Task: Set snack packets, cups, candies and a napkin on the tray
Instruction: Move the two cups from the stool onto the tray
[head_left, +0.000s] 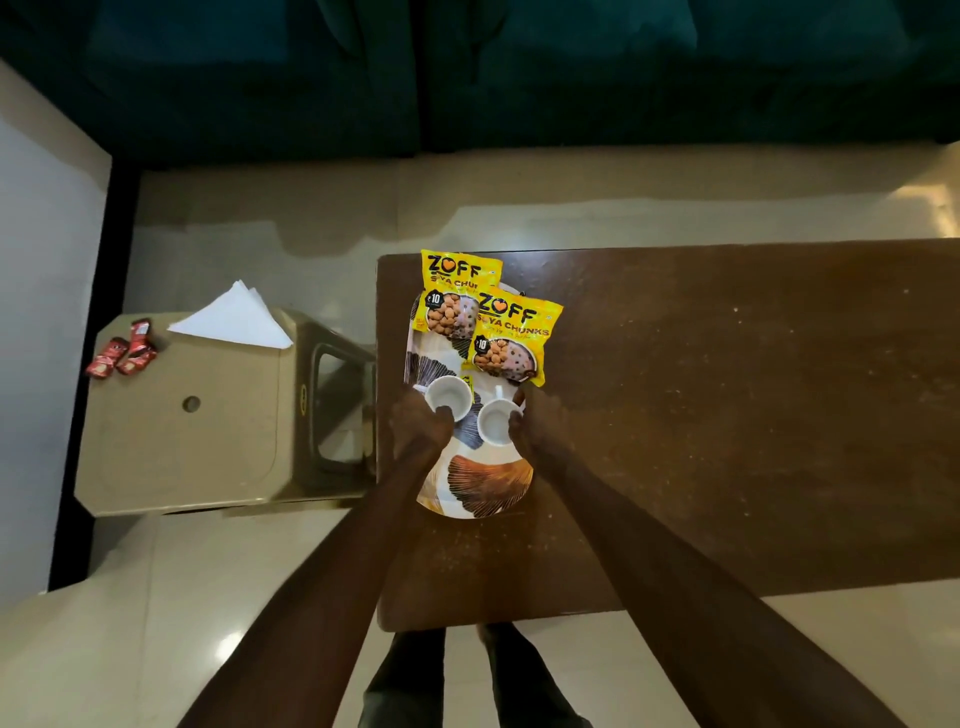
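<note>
On the brown counter (727, 415) lies a leaf-patterned tray (483, 488), its far end covered by two yellow snack packets (511, 340) that overlap each other. Two white cups (449, 397) stand side by side mid-tray. The left hand (418, 428) is closed around the left cup's rim, and the right hand (532, 423) grips the right cup (thumb at its edge). On a beige stool (182, 426) to the left, well apart from the tray, rest a folded white napkin (234, 317) and red-wrapped candies (124, 356).
</note>
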